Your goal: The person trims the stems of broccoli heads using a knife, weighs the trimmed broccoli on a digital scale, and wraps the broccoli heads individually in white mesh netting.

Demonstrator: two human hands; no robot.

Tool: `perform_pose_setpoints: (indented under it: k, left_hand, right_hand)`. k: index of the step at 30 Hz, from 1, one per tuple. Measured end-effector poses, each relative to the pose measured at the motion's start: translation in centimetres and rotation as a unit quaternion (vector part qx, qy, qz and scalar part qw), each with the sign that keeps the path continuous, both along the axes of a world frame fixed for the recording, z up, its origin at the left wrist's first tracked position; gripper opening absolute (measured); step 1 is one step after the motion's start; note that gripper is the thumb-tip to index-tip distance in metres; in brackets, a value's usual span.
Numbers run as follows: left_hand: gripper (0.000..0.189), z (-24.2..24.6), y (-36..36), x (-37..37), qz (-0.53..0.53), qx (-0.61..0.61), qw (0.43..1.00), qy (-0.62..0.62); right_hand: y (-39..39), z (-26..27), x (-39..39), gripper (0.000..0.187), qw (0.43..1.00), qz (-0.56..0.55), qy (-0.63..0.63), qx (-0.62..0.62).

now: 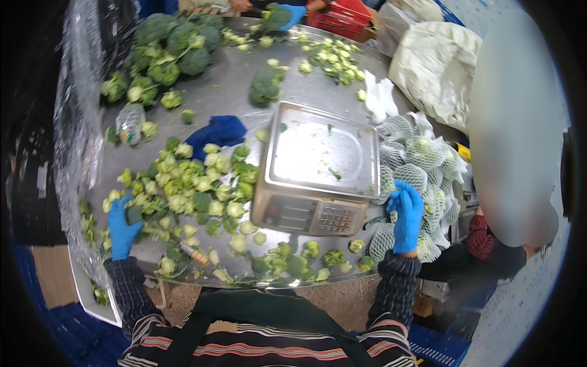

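My left hand (pixel 122 226), in a blue glove, rests at the left edge of a heap of broccoli florets (pixel 183 183), its fingers spread. My right hand (pixel 406 215), gloved in blue too, is beside the net-wrapped broccoli (pixel 419 169) right of the scale; its fingers are bent, and whether it holds anything is hard to see. Between the hands stands a weighing scale (pixel 323 156) with a steel pan that bears only green crumbs. A small knife with a wooden handle (pixel 197 254) lies near the front edge. A blue cloth (pixel 220 133) lies behind the heap.
Whole broccoli heads (pixel 179 46) are piled at the back left of the metal table (pixel 224 87). Across it, a person's gloved hand (pixel 293 16) holds a broccoli head. Another person stands at the right. Plastic film (pixel 78 114) hangs at the left; a white sack (pixel 435 69) lies back right.
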State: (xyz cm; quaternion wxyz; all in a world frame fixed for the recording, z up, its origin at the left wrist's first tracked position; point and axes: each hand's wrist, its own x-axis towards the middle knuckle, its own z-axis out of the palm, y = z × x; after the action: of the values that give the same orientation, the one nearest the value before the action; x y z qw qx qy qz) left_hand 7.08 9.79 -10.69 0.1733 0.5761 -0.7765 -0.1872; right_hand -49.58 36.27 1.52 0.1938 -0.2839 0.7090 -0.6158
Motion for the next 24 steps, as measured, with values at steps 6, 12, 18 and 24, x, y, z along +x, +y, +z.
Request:
perform_pose_setpoints:
  k: [6, 12, 18, 24]
  left_hand:
    - [0.06, 3.9, -0.9, -5.7, -0.008, -0.011, 0.995, 0.104]
    - [0.052, 8.2, -0.1, -13.5, -0.028, 0.023, 0.995, 0.095]
    - [0.049, 10.7, -7.1, -27.6, -0.069, 0.077, 0.946, 0.309]
    - [0.063, 2.3, -17.6, -46.6, -0.072, -0.043, 0.961, 0.265]
  right_hand:
    - [-6.6, -2.2, -15.2, 0.024, 0.976, -0.011, 0.194, 0.1]
    - [-13.5, -11.6, -27.0, 0.032, 0.843, 0.084, 0.453, 0.277]
    - [-18.8, -17.6, -31.8, 0.032, 0.768, 0.108, 0.474, 0.417]
    - [-20.4, -18.9, -34.8, 0.043, 0.84, 0.112, 0.339, 0.409]
